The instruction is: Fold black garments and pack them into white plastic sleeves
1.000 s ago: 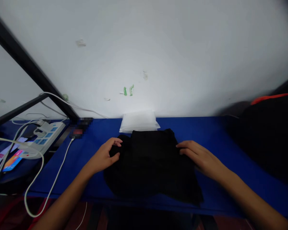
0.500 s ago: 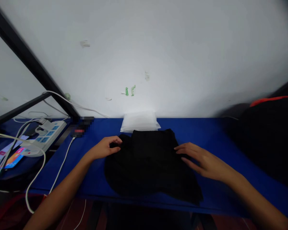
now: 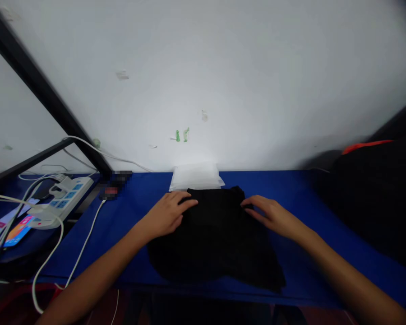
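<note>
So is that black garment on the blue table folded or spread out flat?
Partly folded: the black garment lies bunched in layers on the blue table, under the left hand and right hand.

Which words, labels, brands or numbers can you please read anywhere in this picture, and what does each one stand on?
None can be read.
The phone screen shows bright colours, too small to read.
The power strip has blue patches, no legible marks.
A small dark thing by the wall is blurred out.
The black garment under the left hand and right hand shows no print.
</note>
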Demonstrator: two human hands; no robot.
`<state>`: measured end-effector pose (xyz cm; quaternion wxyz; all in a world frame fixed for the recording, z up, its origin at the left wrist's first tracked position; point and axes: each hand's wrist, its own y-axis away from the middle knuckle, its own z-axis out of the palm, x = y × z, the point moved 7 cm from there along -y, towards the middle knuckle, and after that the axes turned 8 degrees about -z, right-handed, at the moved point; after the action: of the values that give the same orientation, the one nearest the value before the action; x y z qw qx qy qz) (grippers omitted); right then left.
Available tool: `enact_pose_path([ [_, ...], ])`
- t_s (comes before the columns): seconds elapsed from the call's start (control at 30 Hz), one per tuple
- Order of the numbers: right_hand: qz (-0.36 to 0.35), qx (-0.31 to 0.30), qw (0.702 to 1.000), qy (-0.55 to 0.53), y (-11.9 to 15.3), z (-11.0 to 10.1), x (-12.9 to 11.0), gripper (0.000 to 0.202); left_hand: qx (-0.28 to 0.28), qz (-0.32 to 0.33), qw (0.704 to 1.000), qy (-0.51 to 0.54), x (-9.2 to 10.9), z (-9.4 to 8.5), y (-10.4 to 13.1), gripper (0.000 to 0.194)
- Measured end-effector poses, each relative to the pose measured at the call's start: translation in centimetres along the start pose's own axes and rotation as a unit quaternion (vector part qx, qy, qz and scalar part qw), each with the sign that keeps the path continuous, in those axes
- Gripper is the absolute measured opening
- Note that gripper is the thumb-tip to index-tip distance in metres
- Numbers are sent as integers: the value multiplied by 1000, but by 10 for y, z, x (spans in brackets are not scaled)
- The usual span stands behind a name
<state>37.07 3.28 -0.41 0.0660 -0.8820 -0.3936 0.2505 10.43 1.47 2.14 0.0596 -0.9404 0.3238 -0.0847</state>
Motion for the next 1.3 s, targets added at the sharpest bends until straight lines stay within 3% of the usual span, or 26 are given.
enact_pose_path([
  [0.1, 11, 9, 1000, 5, -9, 1, 5, 23, -42, 51, 996, 55, 13, 9, -2, 39],
  [0.2, 23, 13, 1000, 12, -19, 3, 14, 22, -28, 4, 995, 97, -2, 14, -17, 17],
  [0.37, 87, 34, 991, 100, -38, 10, 46, 20, 35, -160, 986, -32, -40, 21, -44, 14],
  [0.53, 136, 55, 977, 153, -42, 13, 63, 20, 67, -187, 977, -75, -39, 15, -43, 23],
  [0.63, 110, 97, 973, 180, -36, 1, 45, 26, 75, -128, 987, -63, -22, 7, -28, 26],
  [0.73, 13, 83, 983, 164, -30, 1, 8, 26, 11, -53, 998, 15, -7, 15, -12, 24],
  [0.87, -65, -18, 990, 122, -20, 29, -22, 31, -54, -71, 994, 65, -12, 32, -2, 31],
  [0.97, -84, -35, 986, 141, -18, 40, -25, 26, -68, -89, 991, 78, -17, 33, -4, 25],
  [1.1, -108, -7, 980, 166, -17, 22, -34, 14, -67, -56, 994, 68, -6, 12, -4, 14],
  [1.2, -144, -9, 972, 187, -10, 5, -60, 15, -53, -31, 997, 48, 11, -12, 7, 13],
  [1.3, -169, -47, 961, 216, 8, 8, -92, 20, -106, -33, 993, 26, 30, -18, 27, 10],
])
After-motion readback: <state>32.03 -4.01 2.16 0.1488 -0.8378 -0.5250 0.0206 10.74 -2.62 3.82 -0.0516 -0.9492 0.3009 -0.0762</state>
